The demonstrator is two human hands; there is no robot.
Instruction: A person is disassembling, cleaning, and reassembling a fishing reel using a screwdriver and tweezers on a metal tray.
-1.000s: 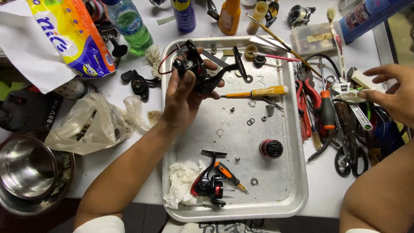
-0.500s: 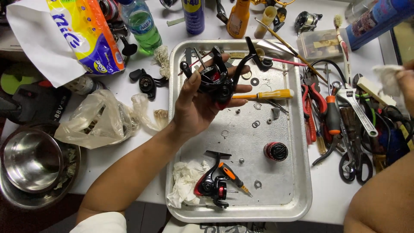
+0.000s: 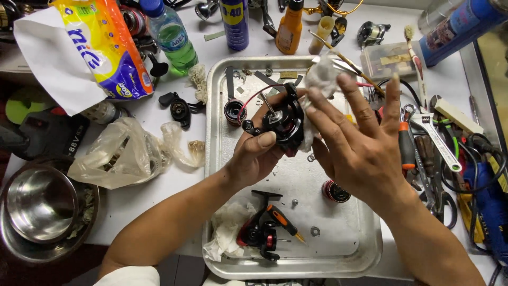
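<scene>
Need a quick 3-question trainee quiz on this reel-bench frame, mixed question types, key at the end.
1. True or false: the left hand holds the black fishing reel body above the metal tray.
2. What does the right hand press against that reel body?
A. a yellow screwdriver
B. a white tissue
C. a green bottle
3. Fill in: a second reel lies in the tray's near-left corner on a crumpled white ____.

Key: 1 true; 2 B; 3 tissue.
</scene>
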